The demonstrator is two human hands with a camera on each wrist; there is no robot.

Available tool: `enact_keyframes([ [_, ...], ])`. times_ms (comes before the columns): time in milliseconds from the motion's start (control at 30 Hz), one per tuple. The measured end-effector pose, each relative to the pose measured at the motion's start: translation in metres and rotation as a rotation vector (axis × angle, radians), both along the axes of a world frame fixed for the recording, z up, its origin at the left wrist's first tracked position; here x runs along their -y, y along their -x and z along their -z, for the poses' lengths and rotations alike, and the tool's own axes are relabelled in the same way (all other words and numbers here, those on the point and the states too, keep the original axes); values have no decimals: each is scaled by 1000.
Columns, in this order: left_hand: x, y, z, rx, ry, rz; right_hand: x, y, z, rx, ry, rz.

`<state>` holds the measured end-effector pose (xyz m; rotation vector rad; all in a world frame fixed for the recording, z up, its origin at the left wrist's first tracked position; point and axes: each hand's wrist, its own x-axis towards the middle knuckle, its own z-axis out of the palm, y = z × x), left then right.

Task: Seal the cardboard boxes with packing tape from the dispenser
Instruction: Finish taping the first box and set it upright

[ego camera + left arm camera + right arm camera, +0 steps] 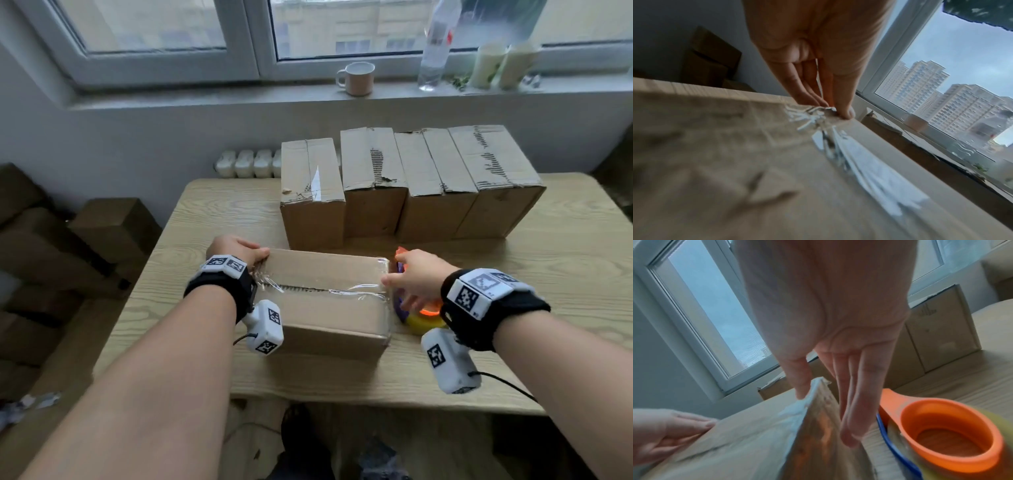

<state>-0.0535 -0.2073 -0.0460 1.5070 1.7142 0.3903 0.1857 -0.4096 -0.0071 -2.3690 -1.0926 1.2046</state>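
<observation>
A brown cardboard box (325, 318) lies on the table in front of me, with clear packing tape (329, 291) running wrinkled along its top seam. My left hand (255, 255) is at the box's left end, thumb (846, 112) on the top edge and straight fingers (807, 91) down the end face over the tape's crumpled end (807, 116). My right hand (397, 287) is at the right end, thumb (799, 382) on the top edge and straight fingers (855, 402) against the taped end face (818, 426). The orange, blue and yellow tape dispenser (423, 317) (941, 434) lies on the table beside that end, unheld.
Several upright cardboard boxes (411, 185) stand in a row at the back of the wooden table (565, 274). More boxes (68, 246) are stacked on the floor at left. A mug (358, 78) and a bottle (436, 44) stand on the windowsill.
</observation>
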Motion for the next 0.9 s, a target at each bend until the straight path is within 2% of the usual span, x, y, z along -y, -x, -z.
enact_keyframes([
  [100, 9, 1, -7, -52, -59, 27, -4, 12, 9, 51, -98, 23],
  [200, 12, 4, -5, -49, -13, 74, -9, 15, 14, 93, -114, 30],
  [300, 11, 11, 2, -83, -3, 75, -14, 17, 13, 85, -57, 36],
  [433, 14, 27, -16, -223, -52, 65, -30, 37, -8, -31, -40, 15],
  [700, -19, 118, -52, -212, -78, -76, -109, 102, -64, 42, -215, -227],
  [900, -52, 186, -37, -208, 8, -238, -186, 149, -57, -105, -237, -229],
])
